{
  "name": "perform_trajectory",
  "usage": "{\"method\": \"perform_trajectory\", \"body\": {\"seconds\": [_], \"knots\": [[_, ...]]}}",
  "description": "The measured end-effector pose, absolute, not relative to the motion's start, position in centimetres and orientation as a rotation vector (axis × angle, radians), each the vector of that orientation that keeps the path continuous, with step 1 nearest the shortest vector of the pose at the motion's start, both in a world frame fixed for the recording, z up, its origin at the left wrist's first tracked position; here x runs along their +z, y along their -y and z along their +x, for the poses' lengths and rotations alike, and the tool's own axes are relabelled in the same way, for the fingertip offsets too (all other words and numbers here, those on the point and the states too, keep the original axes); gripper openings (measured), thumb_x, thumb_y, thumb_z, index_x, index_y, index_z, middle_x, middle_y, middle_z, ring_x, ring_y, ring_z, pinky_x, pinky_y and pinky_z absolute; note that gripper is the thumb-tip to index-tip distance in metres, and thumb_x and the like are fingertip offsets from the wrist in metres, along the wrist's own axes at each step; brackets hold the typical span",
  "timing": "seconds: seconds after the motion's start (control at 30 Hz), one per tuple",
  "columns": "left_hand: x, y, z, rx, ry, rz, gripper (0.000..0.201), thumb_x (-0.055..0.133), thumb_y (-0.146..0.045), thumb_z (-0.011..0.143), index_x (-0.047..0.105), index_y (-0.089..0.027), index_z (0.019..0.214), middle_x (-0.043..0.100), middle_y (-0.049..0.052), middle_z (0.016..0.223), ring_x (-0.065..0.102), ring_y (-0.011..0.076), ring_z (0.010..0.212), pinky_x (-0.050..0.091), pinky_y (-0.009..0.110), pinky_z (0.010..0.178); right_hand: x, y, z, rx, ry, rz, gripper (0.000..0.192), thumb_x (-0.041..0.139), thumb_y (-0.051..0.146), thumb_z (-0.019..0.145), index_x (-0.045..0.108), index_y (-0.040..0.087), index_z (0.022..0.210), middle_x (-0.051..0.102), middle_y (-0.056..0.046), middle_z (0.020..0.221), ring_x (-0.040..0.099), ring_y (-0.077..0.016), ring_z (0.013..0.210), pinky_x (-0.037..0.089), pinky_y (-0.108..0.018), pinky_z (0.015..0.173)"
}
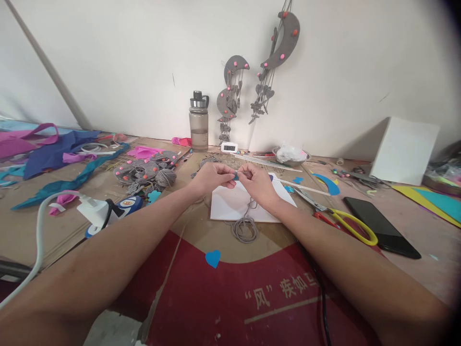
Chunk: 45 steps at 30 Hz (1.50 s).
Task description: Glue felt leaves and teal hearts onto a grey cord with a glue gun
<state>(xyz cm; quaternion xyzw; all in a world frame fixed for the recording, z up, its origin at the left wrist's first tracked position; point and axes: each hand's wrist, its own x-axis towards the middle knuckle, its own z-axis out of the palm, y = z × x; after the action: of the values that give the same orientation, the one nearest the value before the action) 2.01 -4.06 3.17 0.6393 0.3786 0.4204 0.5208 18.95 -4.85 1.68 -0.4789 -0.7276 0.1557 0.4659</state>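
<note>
2 hands: left hand (214, 178) and right hand (258, 183) both pinched on 1 small blue piece (236, 176), over white paper (230, 205). 1 yarn coil (245, 235) at paper's near edge, 1 blue heart (212, 258) nearer, 1 phone (382, 228) right.

Bright, diffuse lighting is noted across most of the frame. The white wall (137, 62) is rendered pale and slightly hazy. At right, a soft shadow is cast to the left of the white panel (405, 149). A dull sheen is observed on the phone (382, 226). Near centre, fine detail is softened between the left hand (215, 178) and right hand (258, 183). Forearms (122, 250) are stretched toward the lower corners; the upper right corner is blackened.
</note>
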Motion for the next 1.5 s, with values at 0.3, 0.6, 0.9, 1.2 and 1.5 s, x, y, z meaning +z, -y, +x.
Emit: {"method": "perform_trajectory", "body": {"seconds": [0.3, 0.6, 0.9, 1.2, 1.5], "knots": [[3.1, 3.9, 2.0, 0.974, -0.986, 1.583, 0.020, 0.073, -0.027, 0.071, 0.069, -0.011, 0.081, 0.071, 0.008, 0.068, 0.069, 0.0155, 0.065, 0.056, 0.029, 0.070, 1.6, 4.9, 18.8, 0.299, 1.825, -1.189, 0.011, 0.052, 0.028, 0.079, 0.058, 0.019, 0.079, 0.054, 0.003, 0.064, 0.045, -0.0119, 0.059, 0.035, -0.026, 0.060], [2.8, 3.8, 2.1, 1.111, -1.039, 1.587, 0.008, 0.068, -0.019, 0.069, 0.065, -0.012, 0.073, 0.067, 0.005, 0.062, 0.067, 0.0156, 0.059, 0.056, 0.028, 0.061, 2.1, 6.1, 18.4, 0.184, 1.899, -1.129, 0.012, 0.048, 0.026, 0.085, 0.055, 0.019, 0.092, 0.050, 0.002, 0.069, 0.044, -0.0138, 0.062, 0.036, -0.027, 0.064], [3.6, 4.4, 2.5, 1.250, -0.962, 1.245, 0.010, 0.067, -0.016, 0.069, 0.058, -0.011, 0.071, 0.063, 0.003, 0.061, 0.065, 0.0134, 0.058, 0.057, 0.028, 0.063, 2.0, 6.2, 18.2, 0.177, 1.907, -1.054, 0.008, 0.046, 0.026, 0.086, 0.051, 0.021, 0.082, 0.053, 0.000, 0.072, 0.048, -0.0143, 0.068, 0.037, -0.027, 0.066], [3.8, 4.4, 2.6, 1.261, -0.923, 1.097, 0.013, 0.068, -0.015, 0.068, 0.056, -0.012, 0.071, 0.064, 0.002, 0.062, 0.066, 0.0133, 0.059, 0.055, 0.026, 0.062, 2.1, 6.1, 18.3, 0.316, 1.835, -1.131, 0.010, 0.048, 0.026, 0.085, 0.054, 0.020, 0.080, 0.055, 0.002, 0.072, 0.049, -0.0128, 0.066, 0.038, -0.026, 0.066], [4.3, 2.5, 0.4, 1.473, -0.897, 0.943, 0.017, 0.071, -0.019, 0.061, 0.056, -0.013, 0.067, 0.059, -0.002, 0.060, 0.064, 0.0119, 0.059, 0.054, 0.027, 0.066, 3.9, 8.7, 17.7, 0.232, 2.102, -1.029, 0.019, 0.040, 0.025, 0.093, 0.056, 0.020, 0.084, 0.057, -0.003, 0.080, 0.051, -0.0152, 0.075, 0.038, -0.028, 0.071]]}}
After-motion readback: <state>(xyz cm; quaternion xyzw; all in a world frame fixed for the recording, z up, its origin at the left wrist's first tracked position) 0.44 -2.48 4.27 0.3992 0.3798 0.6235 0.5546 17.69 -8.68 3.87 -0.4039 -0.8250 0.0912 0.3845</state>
